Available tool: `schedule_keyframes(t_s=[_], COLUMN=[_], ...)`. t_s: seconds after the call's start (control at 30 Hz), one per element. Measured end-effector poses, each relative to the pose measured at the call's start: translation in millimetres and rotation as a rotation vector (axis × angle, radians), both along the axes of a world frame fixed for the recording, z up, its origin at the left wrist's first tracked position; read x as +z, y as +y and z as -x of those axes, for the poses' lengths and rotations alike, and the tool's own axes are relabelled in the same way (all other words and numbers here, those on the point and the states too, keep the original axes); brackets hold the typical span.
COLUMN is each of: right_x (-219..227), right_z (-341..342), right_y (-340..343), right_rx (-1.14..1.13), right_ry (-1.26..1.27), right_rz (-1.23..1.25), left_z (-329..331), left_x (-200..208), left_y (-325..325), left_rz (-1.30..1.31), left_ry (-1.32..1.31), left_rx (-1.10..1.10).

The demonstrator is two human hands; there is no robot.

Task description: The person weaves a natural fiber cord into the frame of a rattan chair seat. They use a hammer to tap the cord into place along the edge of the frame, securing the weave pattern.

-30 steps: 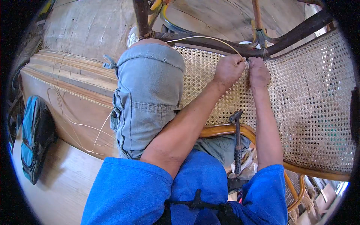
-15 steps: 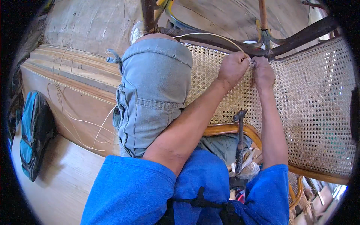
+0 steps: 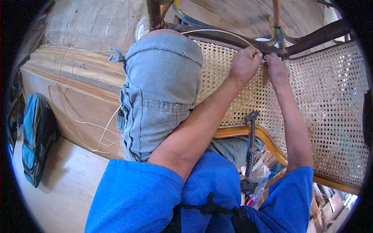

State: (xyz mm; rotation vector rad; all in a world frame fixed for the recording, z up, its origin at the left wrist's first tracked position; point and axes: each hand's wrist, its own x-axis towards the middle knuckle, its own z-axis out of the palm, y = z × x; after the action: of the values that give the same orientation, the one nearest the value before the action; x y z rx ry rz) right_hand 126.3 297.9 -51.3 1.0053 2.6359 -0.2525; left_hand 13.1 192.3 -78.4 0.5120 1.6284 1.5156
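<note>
My left hand (image 3: 245, 65) is closed on a thin pale cane strand (image 3: 233, 34), which arcs from the far side of my raised knee into its fingers. Close beside it, my right hand (image 3: 277, 70) is pinched at the far edge of a woven cane panel (image 3: 326, 105). Something small and shiny shows between the two hands, too small to name. A dark wooden rail (image 3: 316, 38) runs just beyond them. On the near side, a hammer (image 3: 251, 136) with a wrapped handle leans across the panel's curved brown wooden border (image 3: 233, 132).
Loose cane strands (image 3: 101, 141) hang over stacked boards (image 3: 77, 73) at left. A blue and black bag (image 3: 33, 139) lies on a pale board. Below the hammer are clear plastic bags (image 3: 259, 174). My grey-trousered knee (image 3: 165, 77) stands left of the panel.
My right hand and forearm have shifted to the right, with the elbow swung outward, widening the gap between my hands. The left hand has moved slightly and keeps the strand.
</note>
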Motion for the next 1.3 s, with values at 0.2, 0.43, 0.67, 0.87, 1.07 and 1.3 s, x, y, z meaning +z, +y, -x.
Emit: schedule_keyframes(t_s=[0.2, 0.43, 0.67, 0.87, 1.07, 1.3], right_x=[-0.1, -6.9, -4.1, 0.2, 57.7, 126.5], right_z=[-4.3, -8.6, -3.3, -6.5, -26.6, -112.8], right_y=[10.9, 14.6, -0.5, -4.6, -56.3, -226.8], right_rx=[0.0, -0.07, 0.016, -0.079, -0.36, -0.795], right_ry=[0.055, 0.013, 0.031, 0.071, 0.385, 0.185], right_rz=[0.028, -0.004, -0.024, 0.012, -0.076, 0.318], left_z=[-0.1, 2.3, 3.8, 2.8, 2.3, -1.2], left_x=[0.3, 4.5, 2.7, 5.9, 3.9, 0.7], left_y=[5.3, 4.7, 0.2, 4.8, 8.5, 10.6], left_rz=[0.09, 0.095, 0.097, 0.217, 0.27, 0.191], left_ry=[0.087, 0.089, 0.099, 0.129, 0.142, 0.218], left_rx=[0.05, 0.026, 0.045, 0.046, 0.041, 0.042])
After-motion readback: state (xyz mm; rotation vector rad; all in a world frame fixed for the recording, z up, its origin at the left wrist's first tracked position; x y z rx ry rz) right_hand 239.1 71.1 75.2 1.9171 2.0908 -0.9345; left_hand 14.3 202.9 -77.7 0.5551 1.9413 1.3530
